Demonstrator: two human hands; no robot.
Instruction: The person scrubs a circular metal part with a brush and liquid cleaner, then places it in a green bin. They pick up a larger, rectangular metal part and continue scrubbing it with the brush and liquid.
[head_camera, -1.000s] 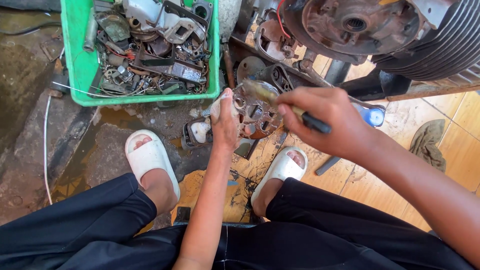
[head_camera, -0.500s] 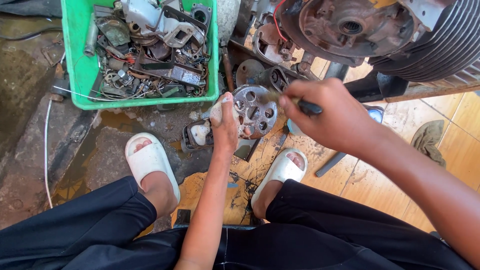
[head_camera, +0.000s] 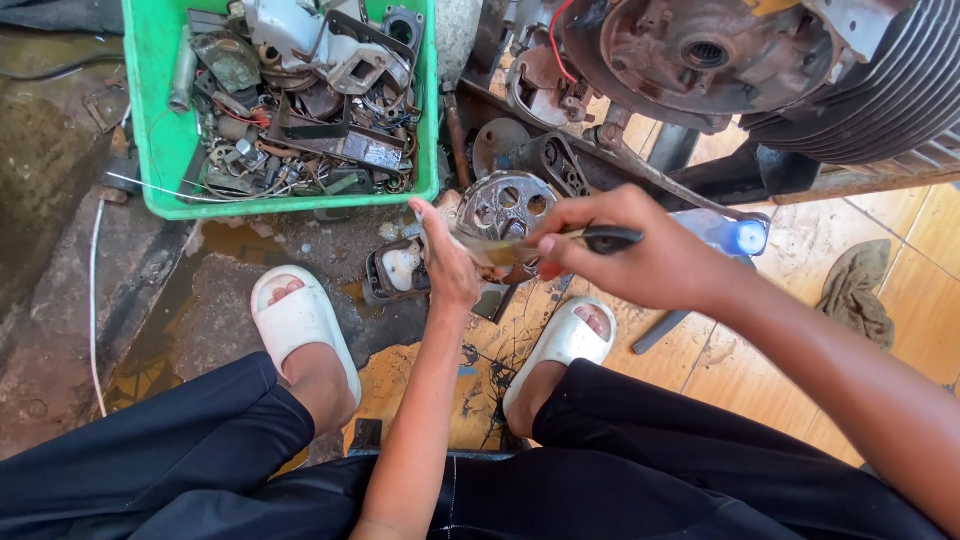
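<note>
Over the white sandals, the left hand grips a round perforated metal disc by its edge, above the floor. The right hand pinches a black-handled brush across the disc; short, light strokes probably clean best. Beyond sits the green crate.

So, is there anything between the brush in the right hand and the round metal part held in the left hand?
Nothing visible. The right hand holds the brush with its bristles laid across the round perforated metal part, which the left hand grips at its edge.
</note>
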